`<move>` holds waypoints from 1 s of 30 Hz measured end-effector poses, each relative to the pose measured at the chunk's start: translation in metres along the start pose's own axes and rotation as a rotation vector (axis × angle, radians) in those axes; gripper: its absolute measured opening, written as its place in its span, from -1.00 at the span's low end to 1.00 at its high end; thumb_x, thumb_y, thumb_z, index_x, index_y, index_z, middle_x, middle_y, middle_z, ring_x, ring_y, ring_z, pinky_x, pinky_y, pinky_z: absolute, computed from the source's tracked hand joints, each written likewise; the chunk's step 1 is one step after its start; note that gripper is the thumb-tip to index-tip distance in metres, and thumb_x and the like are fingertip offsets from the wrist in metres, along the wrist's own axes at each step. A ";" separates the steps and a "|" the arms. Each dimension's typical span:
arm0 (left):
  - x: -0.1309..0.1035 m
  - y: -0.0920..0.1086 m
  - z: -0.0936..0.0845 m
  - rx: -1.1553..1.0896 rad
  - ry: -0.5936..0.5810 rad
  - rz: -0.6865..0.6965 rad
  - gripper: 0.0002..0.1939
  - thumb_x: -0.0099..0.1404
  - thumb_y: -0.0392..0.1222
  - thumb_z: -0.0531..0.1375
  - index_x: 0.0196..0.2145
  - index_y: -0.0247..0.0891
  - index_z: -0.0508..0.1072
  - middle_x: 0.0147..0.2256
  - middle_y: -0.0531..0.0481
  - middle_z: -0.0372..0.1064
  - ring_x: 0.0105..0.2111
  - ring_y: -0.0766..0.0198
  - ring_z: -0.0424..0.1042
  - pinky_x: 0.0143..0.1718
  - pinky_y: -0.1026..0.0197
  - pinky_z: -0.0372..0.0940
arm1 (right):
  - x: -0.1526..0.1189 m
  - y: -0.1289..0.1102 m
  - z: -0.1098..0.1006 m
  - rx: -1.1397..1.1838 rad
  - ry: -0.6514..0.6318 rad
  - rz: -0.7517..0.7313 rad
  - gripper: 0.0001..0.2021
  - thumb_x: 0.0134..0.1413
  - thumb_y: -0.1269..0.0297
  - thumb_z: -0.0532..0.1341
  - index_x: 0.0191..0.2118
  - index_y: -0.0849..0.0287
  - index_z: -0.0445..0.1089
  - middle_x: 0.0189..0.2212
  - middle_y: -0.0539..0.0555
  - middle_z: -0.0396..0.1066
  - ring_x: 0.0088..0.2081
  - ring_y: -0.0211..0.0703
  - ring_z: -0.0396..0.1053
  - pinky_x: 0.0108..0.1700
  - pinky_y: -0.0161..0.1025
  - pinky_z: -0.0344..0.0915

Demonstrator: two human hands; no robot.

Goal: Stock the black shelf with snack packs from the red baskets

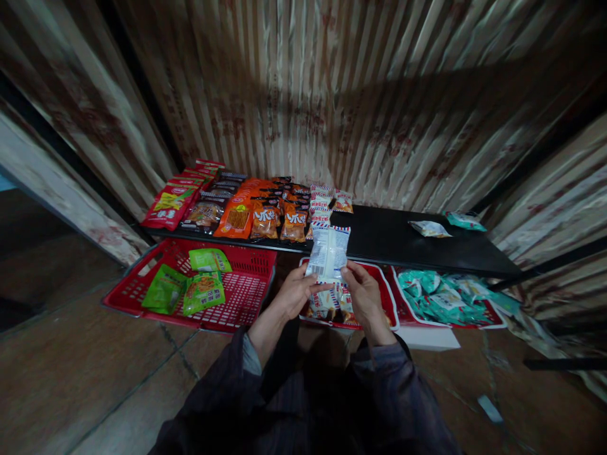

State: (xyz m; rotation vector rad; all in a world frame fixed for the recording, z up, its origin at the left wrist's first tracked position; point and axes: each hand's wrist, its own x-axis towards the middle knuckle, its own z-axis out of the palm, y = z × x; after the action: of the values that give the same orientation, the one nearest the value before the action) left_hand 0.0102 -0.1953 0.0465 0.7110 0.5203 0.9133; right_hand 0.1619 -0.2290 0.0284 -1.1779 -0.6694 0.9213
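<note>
The left hand [290, 296] and right hand [365, 297] are pinching a white packet [328, 251] low, probably keeping it flat. Similar packets [324, 302] are lying beneath, presumably kept handy.

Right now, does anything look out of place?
Yes: a small pale object lies alone on the floor at right, too blurred to identify; and a white packet and a teal packet lie apart from the rows, on the right of the shelf. The held packet shows no visible tear.
</note>
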 end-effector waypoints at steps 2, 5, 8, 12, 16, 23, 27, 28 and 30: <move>-0.001 0.001 0.001 0.011 -0.007 -0.009 -0.69 0.10 -0.36 0.33 -0.15 -0.38 0.51 -0.16 -0.16 0.54 -0.05 0.01 0.50 0.06 -0.13 0.38 | 0.001 0.003 -0.002 -0.001 -0.010 -0.005 -0.61 -0.22 0.07 0.43 -0.21 0.13 0.52 -0.30 0.04 0.59 -0.30 -0.10 0.47 -0.18 -0.14 0.38; -0.002 0.001 0.001 0.041 0.005 -0.021 -0.67 0.09 -0.42 0.28 -0.14 -0.35 0.51 -0.14 -0.14 0.54 -0.07 0.04 0.51 0.02 -0.07 0.41 | 0.003 0.006 -0.005 -0.074 -0.043 -0.042 -0.55 -0.13 0.03 0.38 -0.09 0.13 0.47 -0.28 0.08 0.57 -0.27 -0.06 0.48 -0.16 -0.09 0.39; -0.001 -0.002 0.002 0.056 0.038 -0.009 -0.65 0.07 -0.44 0.26 -0.14 -0.35 0.50 -0.15 -0.13 0.54 -0.09 0.07 0.51 -0.02 -0.03 0.44 | 0.003 0.006 -0.008 -0.358 0.017 -0.222 -0.47 -0.02 0.03 0.30 0.07 0.16 0.37 -0.17 0.17 0.52 -0.16 0.01 0.45 -0.06 0.01 0.37; -0.001 -0.010 0.008 0.122 0.058 0.043 -0.56 0.10 -0.41 0.23 -0.02 -0.31 0.46 -0.07 -0.13 0.52 -0.06 0.08 0.49 -0.08 0.05 0.47 | -0.002 0.003 -0.006 -0.798 0.165 -0.585 -0.56 0.11 0.16 0.20 0.10 0.16 0.35 -0.03 0.25 0.42 0.00 0.09 0.35 0.09 0.13 0.27; -0.002 -0.020 0.014 0.333 0.075 0.112 -0.42 0.16 -0.36 0.18 0.16 -0.25 0.35 0.08 -0.12 0.43 0.00 0.04 0.46 -0.10 0.04 0.49 | -0.005 0.005 -0.001 -0.798 0.064 -0.638 -0.66 0.17 0.26 0.11 0.05 0.11 0.41 -0.08 0.19 0.46 -0.05 0.02 0.39 0.05 0.05 0.33; -0.015 -0.029 0.020 1.081 0.133 0.329 -0.20 0.20 -0.30 0.14 0.36 -0.43 -0.01 0.39 -0.30 -0.17 0.38 -0.03 -0.12 0.36 -0.10 -0.06 | -0.013 0.003 0.001 -0.337 -0.095 -0.232 -0.55 0.22 0.00 0.13 0.12 0.11 0.40 0.13 0.12 0.42 0.18 0.01 0.32 0.25 0.02 0.19; -0.024 -0.034 0.028 1.303 0.095 0.303 -0.23 0.21 -0.30 0.11 0.36 -0.34 0.02 0.41 -0.24 -0.29 0.37 -0.01 -0.07 0.32 -0.06 0.06 | -0.015 0.004 0.004 -0.165 -0.106 -0.091 -0.48 0.05 0.00 0.31 0.12 0.04 0.40 0.07 0.08 0.47 0.12 0.01 0.38 0.17 -0.06 0.28; -0.026 -0.035 0.030 1.325 0.082 0.299 -0.26 0.22 -0.29 0.11 0.34 -0.29 0.08 0.41 -0.21 -0.25 0.36 -0.01 -0.04 0.31 -0.06 0.08 | -0.014 0.007 0.004 -0.116 -0.086 -0.048 -0.49 0.02 0.01 0.32 0.11 0.02 0.40 0.02 0.07 0.51 0.04 0.00 0.44 0.09 -0.09 0.35; -0.027 -0.037 0.030 1.342 0.066 0.311 -0.36 0.24 -0.27 0.10 0.29 -0.25 0.20 0.39 -0.17 -0.11 0.35 0.01 0.02 0.30 -0.06 0.10 | -0.010 0.013 0.003 -0.005 -0.009 0.026 -0.54 0.00 0.02 0.33 0.03 0.03 0.44 -0.11 0.05 0.57 -0.11 -0.05 0.51 -0.06 -0.16 0.42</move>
State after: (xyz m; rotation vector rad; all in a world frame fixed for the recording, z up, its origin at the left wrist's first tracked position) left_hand 0.0359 -0.2438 0.0422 2.0147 1.1121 0.7892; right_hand 0.1511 -0.2352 0.0169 -1.1899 -0.6657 0.9479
